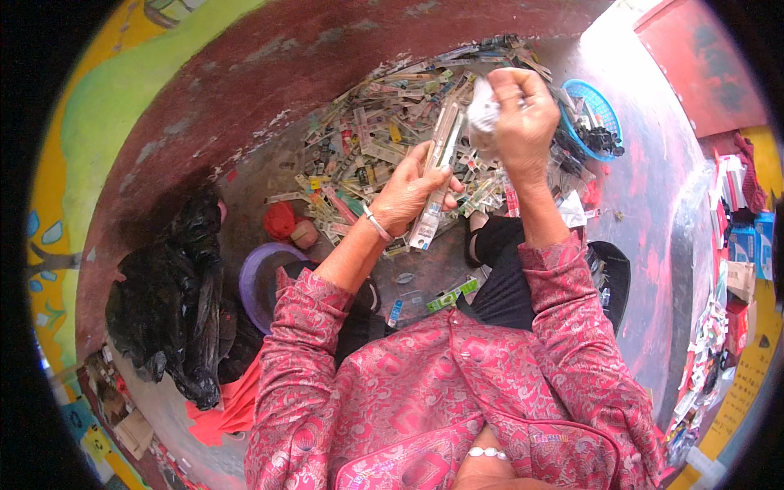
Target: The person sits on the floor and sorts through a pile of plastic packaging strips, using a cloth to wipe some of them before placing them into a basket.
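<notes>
My left hand [412, 189] is closed around a few long, slim clear packets [425, 227], which stand tilted with their upper ends leaning right. What lies inside the packets is too small to tell. Higher and to the right, my right hand [527, 114] pinches a crumpled whitish piece [483, 108], smeared by motion; whether it is plastic film or cloth I cannot tell. It is close to the upper ends of the packets. Beyond both hands spreads a large heap of similar slim packets [359, 135] on the floor against the wall.
A blue plastic basket [614, 110] with dark items stands at the far right. On the left lie a black plastic bag [175, 302], a purple basin [257, 286] and red cloth [233, 400]. A green packet [452, 294] rests near my legs. Stacked goods [739, 245] line the right.
</notes>
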Demonstrator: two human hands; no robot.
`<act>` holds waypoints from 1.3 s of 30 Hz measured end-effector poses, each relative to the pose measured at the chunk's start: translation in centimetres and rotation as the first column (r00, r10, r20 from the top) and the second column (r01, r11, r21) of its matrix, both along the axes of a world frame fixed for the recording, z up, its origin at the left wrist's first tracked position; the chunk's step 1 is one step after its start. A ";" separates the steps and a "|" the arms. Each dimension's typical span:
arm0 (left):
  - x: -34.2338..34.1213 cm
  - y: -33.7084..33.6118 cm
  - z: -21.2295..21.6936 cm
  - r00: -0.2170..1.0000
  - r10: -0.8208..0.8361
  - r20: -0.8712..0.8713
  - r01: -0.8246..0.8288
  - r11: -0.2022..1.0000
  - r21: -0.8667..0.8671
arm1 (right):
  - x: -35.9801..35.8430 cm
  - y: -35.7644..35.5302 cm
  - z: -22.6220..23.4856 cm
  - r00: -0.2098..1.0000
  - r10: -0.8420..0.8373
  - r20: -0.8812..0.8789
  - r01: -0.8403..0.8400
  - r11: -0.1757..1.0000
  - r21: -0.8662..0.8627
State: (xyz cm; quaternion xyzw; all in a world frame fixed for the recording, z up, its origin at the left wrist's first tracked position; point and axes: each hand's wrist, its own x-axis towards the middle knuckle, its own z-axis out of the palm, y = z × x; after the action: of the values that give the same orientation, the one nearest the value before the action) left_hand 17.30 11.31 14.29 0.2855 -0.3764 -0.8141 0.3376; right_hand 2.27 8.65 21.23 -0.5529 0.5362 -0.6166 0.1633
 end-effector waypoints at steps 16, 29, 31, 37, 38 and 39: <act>1.3 -0.2 1.1 0.981 -0.018 -0.192 0.029 0.998 0.052 | -5.5 -1.6 -1.0 0.926 0.091 0.366 -0.311 0.735 0.603; 1.3 -1.4 1.9 0.950 0.246 0.192 -0.187 0.942 -0.280 | -0.7 -0.4 -2.0 0.756 0.426 0.498 -0.647 0.604 0.466; 0.9 -1.2 2.5 0.959 0.264 0.103 -0.243 0.954 -0.176 | -0.8 -0.3 -2.0 0.728 0.429 0.535 -0.673 0.595 0.439; 1.2 -1.1 1.9 0.966 0.255 -0.041 -0.256 0.967 -0.011 | -0.6 0.1 -1.6 0.599 0.427 0.677 -0.759 0.573 0.310; 1.0 -1.1 2.0 0.959 0.279 -0.052 -0.279 0.960 -0.002 | -0.6 0.1 -1.5 0.560 0.420 0.714 -0.777 0.566 0.276; 0.7 -1.0 2.2 0.951 0.303 -0.062 -0.303 0.953 0.008 | -0.5 0.1 -1.4 0.519 0.411 0.749 -0.793 0.559 0.243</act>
State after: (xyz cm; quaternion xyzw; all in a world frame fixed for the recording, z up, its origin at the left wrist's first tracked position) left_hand 17.98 10.33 16.48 0.3142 -0.3183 -0.7608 0.4703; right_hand 1.75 8.78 19.85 -0.4019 0.3648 -0.4687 0.6969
